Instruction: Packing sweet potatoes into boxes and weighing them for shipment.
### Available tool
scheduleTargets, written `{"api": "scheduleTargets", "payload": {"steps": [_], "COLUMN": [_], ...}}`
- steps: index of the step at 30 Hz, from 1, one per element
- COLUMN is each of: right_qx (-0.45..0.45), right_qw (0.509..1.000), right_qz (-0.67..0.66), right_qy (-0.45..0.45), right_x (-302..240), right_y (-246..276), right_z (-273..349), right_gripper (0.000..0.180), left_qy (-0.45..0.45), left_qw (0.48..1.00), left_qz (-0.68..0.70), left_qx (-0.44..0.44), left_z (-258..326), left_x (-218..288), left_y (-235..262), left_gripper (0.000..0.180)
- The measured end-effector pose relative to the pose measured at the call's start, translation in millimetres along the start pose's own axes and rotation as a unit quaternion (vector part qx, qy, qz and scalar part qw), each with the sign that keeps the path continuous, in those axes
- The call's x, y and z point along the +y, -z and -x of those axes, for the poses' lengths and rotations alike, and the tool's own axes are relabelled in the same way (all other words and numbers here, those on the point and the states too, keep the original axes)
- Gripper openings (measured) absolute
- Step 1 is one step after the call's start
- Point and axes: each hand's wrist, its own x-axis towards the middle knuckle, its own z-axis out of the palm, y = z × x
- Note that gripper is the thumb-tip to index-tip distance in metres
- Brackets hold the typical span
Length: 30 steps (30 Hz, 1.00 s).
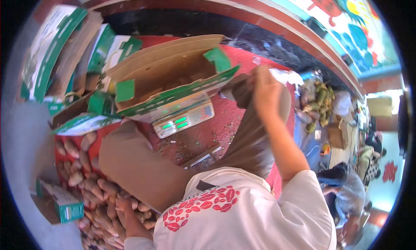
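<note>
My right hand (265, 92) is raised over the red table (203, 137), pinching the top edge of a thin brown bag (249, 137) that hangs down toward my chest. My left hand (123, 205) is low at the left, down on a pile of brown sweet potatoes (93, 185). Its fingers touch the tubers, but the view does not show whether they grip one. A flat brown sheet (134, 163) lies between the pile and my white shirt.
A grey scale (184, 119) with green digits sits mid-table under an open green-and-white cardboard box (169, 72). More such boxes (52, 51) stack at the upper left, and a small one (65, 204) lies by the pile. Produce (318, 105) and seated people (346, 193) are at the right.
</note>
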Motion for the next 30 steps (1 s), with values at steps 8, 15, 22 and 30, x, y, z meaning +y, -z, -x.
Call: {"api": "scheduleTargets", "payload": {"steps": [8,15,22,30], "right_qx": [-0.32,-0.438,-0.488,-0.537], "right_qw": [0.912,0.803,0.761,0.719], "right_qz": [0.256,0.389,0.415,0.39], "right_qy": [0.017,0.109,0.105,0.205], "right_x": [57,74,64,47], "right_y": [-51,-69,-68,-81], "right_z": [69,72,72,77], "right_gripper": [0.023,0.034,0.045,0.039], "left_qy": [-0.107,-0.067,-0.152,-0.122], "left_qw": [0.99,0.996,0.984,0.981], "left_qz": [-0.074,-0.053,-0.093,0.153], "left_qx": [-0.045,0.005,0.0,0.015], "left_z": [33,10,6,16], "left_x": [54,7,-12,-82], "left_y": [13,-29,-71,-130], "left_gripper": [0.053,0.043,0.042,0.062]}}
